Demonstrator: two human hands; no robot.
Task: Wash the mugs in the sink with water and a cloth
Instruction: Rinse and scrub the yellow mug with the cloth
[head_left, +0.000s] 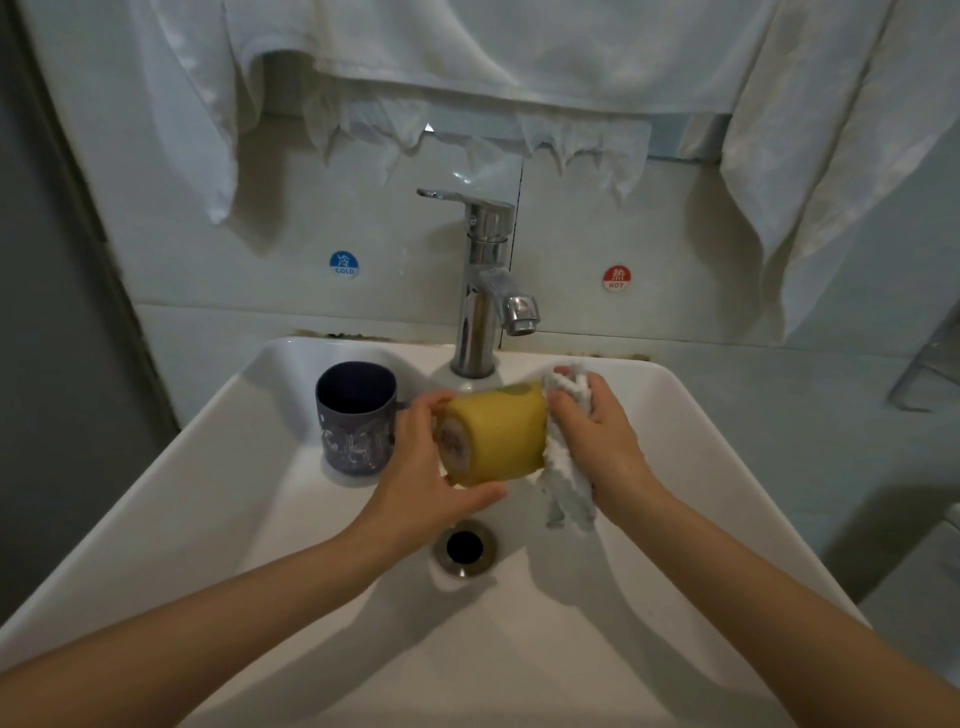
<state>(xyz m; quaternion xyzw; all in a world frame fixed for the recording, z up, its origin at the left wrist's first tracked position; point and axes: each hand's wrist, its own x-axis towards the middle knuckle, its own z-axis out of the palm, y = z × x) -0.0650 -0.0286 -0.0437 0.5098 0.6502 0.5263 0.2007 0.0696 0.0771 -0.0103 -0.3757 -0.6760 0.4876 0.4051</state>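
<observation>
My left hand (423, 478) grips a yellow mug (501, 434) that lies on its side above the white sink (218, 499), its base turned to the left. My right hand (597, 431) holds a white cloth (569, 486) pressed against the mug's open right end; part of the cloth hangs down below my hand. A dark blue mug (356, 415) stands upright in the back left of the basin, apart from both hands. No water runs from the chrome faucet (485, 280).
The drain (464, 546) sits just below my hands. Blue cold (344, 264) and red hot (616, 278) stickers mark the tiled wall. White towels (467, 67) hang above the faucet and down the right side.
</observation>
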